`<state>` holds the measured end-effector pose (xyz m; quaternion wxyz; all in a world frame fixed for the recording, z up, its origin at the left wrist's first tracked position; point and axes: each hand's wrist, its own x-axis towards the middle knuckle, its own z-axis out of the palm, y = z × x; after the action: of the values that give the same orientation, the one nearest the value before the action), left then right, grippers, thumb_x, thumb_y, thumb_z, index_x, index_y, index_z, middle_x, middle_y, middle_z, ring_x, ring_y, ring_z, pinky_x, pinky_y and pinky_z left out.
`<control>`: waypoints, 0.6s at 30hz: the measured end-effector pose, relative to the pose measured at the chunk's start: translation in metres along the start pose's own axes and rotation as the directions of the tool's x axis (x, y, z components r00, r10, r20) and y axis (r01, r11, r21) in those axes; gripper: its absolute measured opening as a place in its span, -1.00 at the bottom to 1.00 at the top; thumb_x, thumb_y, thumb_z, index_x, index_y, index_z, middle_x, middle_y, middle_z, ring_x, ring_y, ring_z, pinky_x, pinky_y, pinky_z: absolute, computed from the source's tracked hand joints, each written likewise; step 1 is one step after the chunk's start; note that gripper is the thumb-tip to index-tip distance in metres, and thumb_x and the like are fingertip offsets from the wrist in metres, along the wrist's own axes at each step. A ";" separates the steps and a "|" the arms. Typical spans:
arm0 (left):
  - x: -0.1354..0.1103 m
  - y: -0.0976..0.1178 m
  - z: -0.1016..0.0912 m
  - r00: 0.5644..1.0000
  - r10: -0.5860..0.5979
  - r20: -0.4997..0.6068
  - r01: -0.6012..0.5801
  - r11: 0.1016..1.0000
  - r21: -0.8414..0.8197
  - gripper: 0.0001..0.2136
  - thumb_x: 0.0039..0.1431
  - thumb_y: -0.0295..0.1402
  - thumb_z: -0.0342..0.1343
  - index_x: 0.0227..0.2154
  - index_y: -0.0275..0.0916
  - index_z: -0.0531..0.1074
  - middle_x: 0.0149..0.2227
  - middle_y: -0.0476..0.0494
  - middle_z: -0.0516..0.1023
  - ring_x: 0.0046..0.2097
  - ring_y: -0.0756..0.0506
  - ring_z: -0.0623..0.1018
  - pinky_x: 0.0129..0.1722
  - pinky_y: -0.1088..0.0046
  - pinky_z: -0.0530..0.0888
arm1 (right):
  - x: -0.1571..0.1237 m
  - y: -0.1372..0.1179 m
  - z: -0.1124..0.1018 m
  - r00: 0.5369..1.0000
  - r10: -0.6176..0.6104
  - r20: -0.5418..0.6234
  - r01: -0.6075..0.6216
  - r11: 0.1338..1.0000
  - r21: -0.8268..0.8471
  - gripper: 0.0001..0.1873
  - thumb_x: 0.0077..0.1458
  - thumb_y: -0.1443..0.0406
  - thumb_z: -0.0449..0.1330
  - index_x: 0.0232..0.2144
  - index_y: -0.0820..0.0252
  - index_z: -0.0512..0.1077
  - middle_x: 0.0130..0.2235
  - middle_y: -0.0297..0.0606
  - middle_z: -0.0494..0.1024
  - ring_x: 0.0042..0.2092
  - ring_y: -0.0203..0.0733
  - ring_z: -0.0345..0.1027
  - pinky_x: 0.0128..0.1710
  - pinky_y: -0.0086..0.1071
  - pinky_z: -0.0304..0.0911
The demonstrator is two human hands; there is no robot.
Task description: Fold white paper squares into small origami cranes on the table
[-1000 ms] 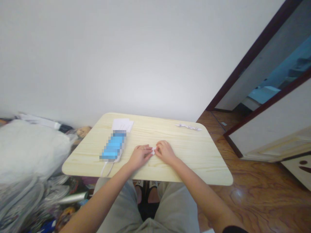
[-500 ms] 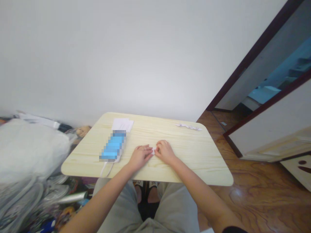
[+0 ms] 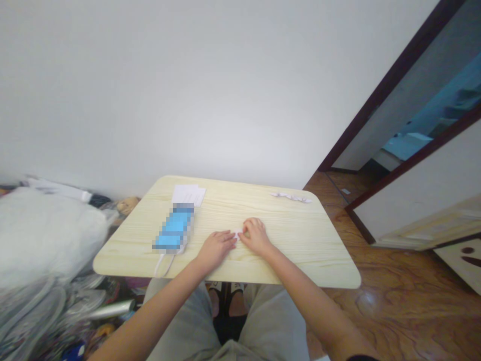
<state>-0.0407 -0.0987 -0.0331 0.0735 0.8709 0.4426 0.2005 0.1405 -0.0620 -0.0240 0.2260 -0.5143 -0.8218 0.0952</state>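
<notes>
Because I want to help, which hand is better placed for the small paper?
Probably the right hand: its fingers curve over the small white paper, while the left hand lies flat with only fingertips at its edge.

Left hand (image 3: 216, 249) and right hand (image 3: 255, 236) meeting at a small white paper piece (image 3: 237, 233) on a pale wood-grain table (image 3: 285, 260).

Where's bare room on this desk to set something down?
The widest bare wood on the tabletop lies right of the right hand, below the folded paper strip. Another patch lies between that strip and the white sheets, beyond the hands. Crowded: the blurred blue item against the sheets, beside the left hand, and the small white paper between both hands.
</notes>
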 end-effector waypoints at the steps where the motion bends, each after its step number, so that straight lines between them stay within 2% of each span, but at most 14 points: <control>1: -0.003 0.001 -0.002 0.999 0.025 0.021 -0.026 0.999 0.020 -0.72 0.18 -0.26 -0.08 -0.08 -0.13 0.38 -0.02 -0.15 0.43 0.04 -0.17 0.38 -0.06 0.21 0.32 | -0.001 0.000 0.000 1.000 0.005 -0.006 -0.005 1.000 0.001 -0.85 -0.05 0.24 0.17 -0.45 0.16 0.26 -0.29 -0.26 0.31 -0.16 -0.15 0.13 -0.12 -0.27 0.03; 5: -0.012 0.004 -0.009 0.995 0.073 0.074 -0.077 0.995 0.059 -0.61 0.18 -0.17 -0.11 0.05 -0.13 0.23 0.09 -0.19 0.30 0.12 -0.19 0.26 0.04 0.13 0.20 | -0.002 0.001 0.001 0.999 0.018 -0.031 -0.018 1.000 0.001 -0.86 -0.05 0.24 0.17 -0.44 0.15 0.26 -0.28 -0.25 0.31 -0.15 -0.13 0.12 -0.09 -0.24 0.02; 14: -0.014 0.008 -0.012 0.994 0.035 0.108 -0.041 0.998 0.055 -0.59 0.16 -0.12 -0.12 0.03 -0.15 0.25 0.11 -0.24 0.26 0.14 -0.22 0.22 0.06 0.10 0.15 | 0.003 0.003 0.014 0.988 0.132 -0.076 -0.129 0.990 0.052 -0.97 -0.02 0.36 0.09 -0.44 0.15 0.27 -0.31 -0.25 0.36 -0.17 -0.14 0.16 -0.11 -0.24 0.05; 18: -0.016 0.013 -0.015 0.995 0.028 0.095 -0.032 0.999 0.035 -0.56 0.15 -0.12 -0.11 0.06 -0.16 0.22 0.11 -0.24 0.26 0.15 -0.22 0.19 0.09 0.10 0.12 | 0.003 0.000 0.016 0.980 0.158 -0.121 -0.154 0.987 0.045 -0.88 -0.02 0.25 0.12 -0.41 0.16 0.26 -0.32 -0.23 0.35 -0.19 -0.11 0.17 -0.14 -0.24 0.07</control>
<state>-0.0460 -0.1197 -0.0197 0.0752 0.8872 0.4291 0.1521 0.1319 -0.0588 -0.0368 0.2773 -0.5781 -0.7615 0.0949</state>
